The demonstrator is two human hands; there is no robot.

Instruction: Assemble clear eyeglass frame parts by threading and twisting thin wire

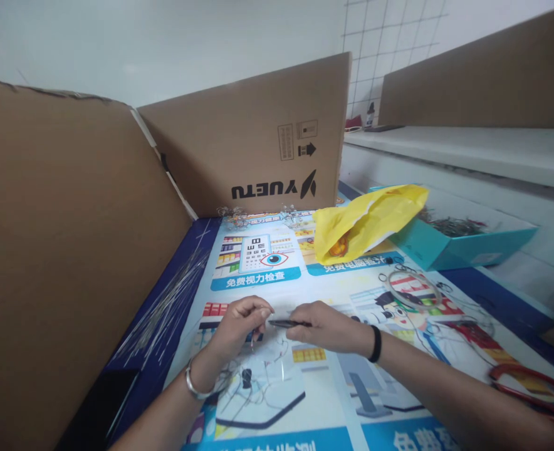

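Observation:
My left hand (242,326) is closed in a pinch, with a fine wire (253,343) hanging from below its fingers; the pinched end is too small to make out. My right hand (321,326) is wrapped round slim dark pliers (284,323), whose pointed nose reaches to the left fingertips. Most of the handles are hidden in the palm. On the poster-printed table cover (319,388) below the left hand lie loose thin wires and a small black piece (246,378).
Cardboard panels (239,144) stand at the left and back. Straight thin wires (164,307) lie at left beside a dark flat object (98,407). At right are a yellow bag (366,219), a teal box (484,250) of dark wire pieces, a wire coil (411,291) and red-handled tools (531,382).

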